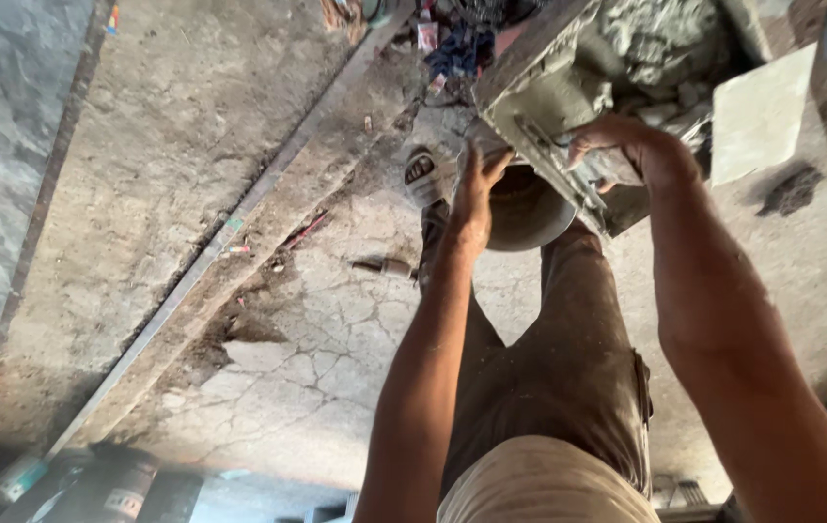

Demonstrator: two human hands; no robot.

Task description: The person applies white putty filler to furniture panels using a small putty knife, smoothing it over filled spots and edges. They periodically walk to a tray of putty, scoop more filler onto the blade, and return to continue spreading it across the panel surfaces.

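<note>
Ground of cracked, dusty concrete (307, 358) fills most of the view from above, with a long metal strip (239, 218) running diagonally from the near left to the far middle. At the far right a large rectangular trough (549, 87), grey with caked mortar, is tipped on its edge; it holds lumps of wet grey cement mix (655, 44), heaped inside and not visibly pouring. Just below the trough's low edge sits a round metal bowl (525, 208), partly hidden behind the trough and the person's knee; its contents cannot be seen from here. The right hand (626, 150) is closed over the trough's near rim, fingers curled around a metal bracket there. The left hand (476, 189) reaches up beside the bowl, fingers spread against the trough's lower edge and touching the bowl's rim; whether it truly grips the bowl cannot be told. Judging by this, the work is midway: the trough is tilted and the bowl in place, but most of the mix remains in the trough. A pale flat tile (762, 111) lies to the far right, a sandalled foot (423, 174) stands left of the bowl, and a small tool (384, 264) lies on the concrete nearby.
</note>
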